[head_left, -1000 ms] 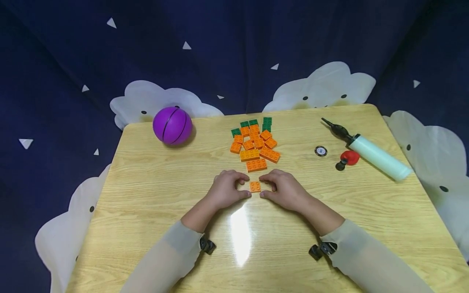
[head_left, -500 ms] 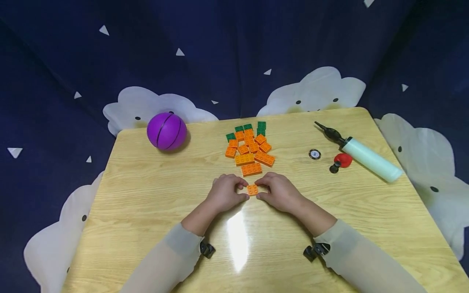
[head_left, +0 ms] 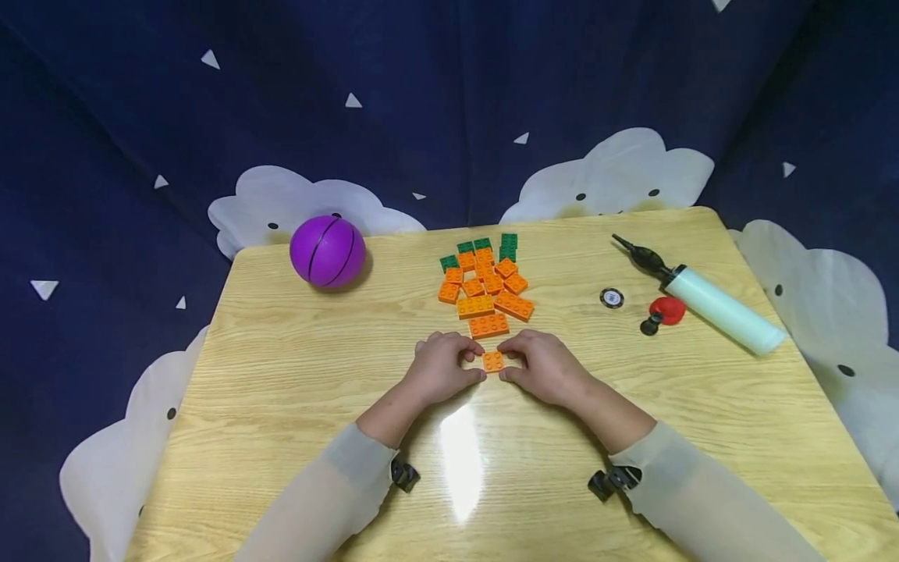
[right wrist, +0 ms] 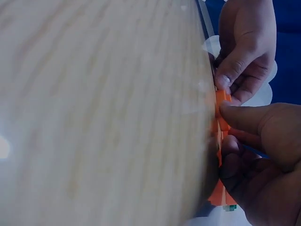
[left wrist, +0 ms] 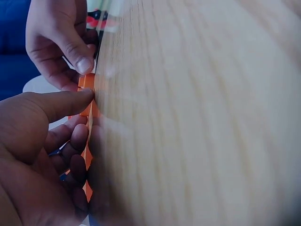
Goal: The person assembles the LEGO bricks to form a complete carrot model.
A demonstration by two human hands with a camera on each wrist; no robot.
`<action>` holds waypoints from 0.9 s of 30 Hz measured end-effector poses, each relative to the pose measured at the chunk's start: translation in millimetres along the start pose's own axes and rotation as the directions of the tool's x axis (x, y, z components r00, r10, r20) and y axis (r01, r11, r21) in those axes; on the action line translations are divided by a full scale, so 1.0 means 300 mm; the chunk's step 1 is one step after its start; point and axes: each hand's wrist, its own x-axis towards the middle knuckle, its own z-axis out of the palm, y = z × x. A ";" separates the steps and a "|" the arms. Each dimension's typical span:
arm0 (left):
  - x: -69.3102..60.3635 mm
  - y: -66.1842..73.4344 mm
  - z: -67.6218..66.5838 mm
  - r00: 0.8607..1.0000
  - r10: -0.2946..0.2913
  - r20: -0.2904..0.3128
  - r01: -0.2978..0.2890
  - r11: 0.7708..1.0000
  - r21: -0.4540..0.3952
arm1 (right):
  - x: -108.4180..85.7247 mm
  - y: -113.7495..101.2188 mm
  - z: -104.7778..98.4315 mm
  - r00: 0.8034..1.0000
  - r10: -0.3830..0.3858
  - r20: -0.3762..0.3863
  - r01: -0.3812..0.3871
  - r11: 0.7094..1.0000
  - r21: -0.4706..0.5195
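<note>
Near the middle of the table, in the head view, lies a small square orange toy brick (head_left: 492, 362) with studs on top. My left hand (head_left: 441, 365) pinches its left side between thumb and index finger. From the right, my right hand (head_left: 546, 368) pinches the same brick in the same way. In the left wrist view the left thumb rests against the orange brick (left wrist: 86, 82). The right thumb lies against the brick (right wrist: 223, 97) in the right wrist view. Just beyond the fingers is a longer orange brick (head_left: 488, 325), apart from the pinched one.
Several orange bricks (head_left: 485, 269) and green bricks (head_left: 509, 242) lie flat in a carrot-like shape toward the back. A purple ball (head_left: 328, 251) sits back left. At the right are a hand pump (head_left: 726, 311), a round chip (head_left: 612, 298) and a red item with a black knob (head_left: 667, 310).
The fingertips of both hands have drawn slightly closer together around the small orange brick. The head view shifts a little; the other bricks keep their arrangement.
</note>
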 end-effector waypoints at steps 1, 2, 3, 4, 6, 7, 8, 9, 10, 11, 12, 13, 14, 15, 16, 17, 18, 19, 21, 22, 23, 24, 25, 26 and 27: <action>0.000 0.000 0.000 1.000 0.000 -0.001 0.000 1.000 -0.002 | 0.001 0.001 -0.003 1.000 0.002 0.000 -0.002 1.000 0.006; -0.001 -0.001 0.001 1.000 0.000 -0.002 0.000 1.000 -0.004 | 0.003 0.001 -0.007 1.000 0.002 -0.004 -0.002 1.000 0.015; 0.000 -0.002 0.001 1.000 0.001 -0.004 -0.001 1.000 -0.006 | 0.005 0.001 -0.012 1.000 0.003 -0.012 -0.003 1.000 0.027; -0.001 -0.002 0.001 1.000 0.001 -0.005 -0.001 1.000 -0.008 | 0.008 0.002 -0.017 1.000 0.006 -0.021 -0.005 0.999 0.038; 0.000 -0.005 0.002 1.000 0.001 -0.006 -0.002 1.000 -0.009 | 0.015 0.003 -0.029 0.999 0.009 -0.047 -0.006 0.998 0.063; 0.000 -0.005 0.001 1.000 0.001 -0.006 -0.001 1.000 -0.011 | 0.020 0.003 -0.034 0.998 0.011 -0.059 -0.007 0.997 0.071; 0.001 -0.006 0.001 1.000 0.000 -0.006 0.000 1.000 -0.013 | 0.026 0.004 -0.039 0.997 0.012 -0.071 -0.006 0.997 0.074; 0.002 -0.007 0.002 1.000 -0.001 -0.005 0.001 1.000 -0.014 | 0.032 0.006 -0.043 0.997 0.016 -0.080 -0.010 0.997 0.073; 0.002 -0.007 0.002 1.000 -0.002 -0.003 0.002 1.000 -0.016 | 0.039 0.008 -0.046 0.996 0.019 -0.083 -0.014 0.997 0.070; 0.003 -0.007 0.001 1.000 -0.003 -0.002 0.003 1.000 -0.017 | 0.047 0.009 -0.049 0.996 0.024 -0.086 -0.018 0.998 0.068; 0.003 -0.007 0.001 1.000 -0.004 0.000 0.004 1.000 -0.021 | 0.054 0.011 -0.052 0.996 0.029 -0.084 -0.023 0.998 0.066; 0.004 -0.007 0.001 1.000 -0.005 0.002 0.005 1.000 -0.025 | 0.061 0.012 -0.053 0.996 0.034 -0.081 -0.029 0.998 0.060; 0.005 -0.007 0.001 1.000 -0.005 0.003 0.005 1.000 -0.029 | 0.068 0.013 -0.055 0.996 0.038 -0.077 -0.034 0.998 0.054; 0.005 -0.007 0.001 1.000 -0.005 0.004 0.006 0.999 -0.032 | 0.074 0.014 -0.056 0.996 0.044 -0.073 -0.040 0.998 0.050; 0.005 -0.007 0.001 1.000 -0.007 0.005 0.007 0.999 -0.034 | 0.081 0.016 -0.056 0.996 0.046 -0.072 -0.043 0.998 0.044; 0.006 -0.007 0.000 1.000 -0.007 0.005 0.008 0.999 -0.037 | 0.087 0.017 -0.056 0.996 0.049 -0.071 -0.047 0.998 0.037; 0.007 -0.007 0.001 1.000 -0.008 0.006 0.009 0.999 -0.038 | 0.093 0.019 -0.056 0.996 0.050 -0.070 -0.048 0.998 0.028; 0.007 -0.007 0.001 1.000 -0.010 0.006 0.010 0.999 -0.037 | 0.099 0.020 -0.056 0.996 0.052 -0.069 -0.051 0.998 0.020; 0.007 -0.008 0.001 1.000 -0.011 0.006 0.012 0.999 -0.036 | 0.111 0.022 -0.054 0.996 0.056 -0.066 -0.056 0.998 0.009; 0.006 -0.007 0.001 1.000 -0.012 0.007 0.013 0.999 -0.036 | 0.117 0.022 -0.054 0.996 0.059 -0.063 -0.059 0.998 0.003; 0.006 -0.007 0.000 1.000 -0.013 0.006 0.013 0.999 -0.035 | 0.123 0.023 -0.054 0.996 0.067 -0.055 -0.067 0.998 0.001; 0.006 -0.006 0.000 1.000 -0.014 0.007 0.014 0.999 -0.034 | 0.128 0.024 -0.053 0.996 0.074 -0.047 -0.074 0.997 -0.004; 0.005 -0.006 0.000 1.000 -0.014 0.007 0.015 0.999 -0.034 | 0.132 0.023 -0.053 0.996 0.082 -0.038 -0.083 0.997 -0.005; 0.004 -0.005 -0.001 1.000 -0.015 0.008 0.016 0.999 -0.034 | 0.137 0.024 -0.051 0.996 0.090 -0.030 -0.090 0.996 -0.010; 0.003 -0.005 -0.002 1.000 -0.016 0.009 0.017 0.999 -0.033 | 0.140 0.024 -0.051 0.995 0.097 -0.022 -0.097 0.995 -0.014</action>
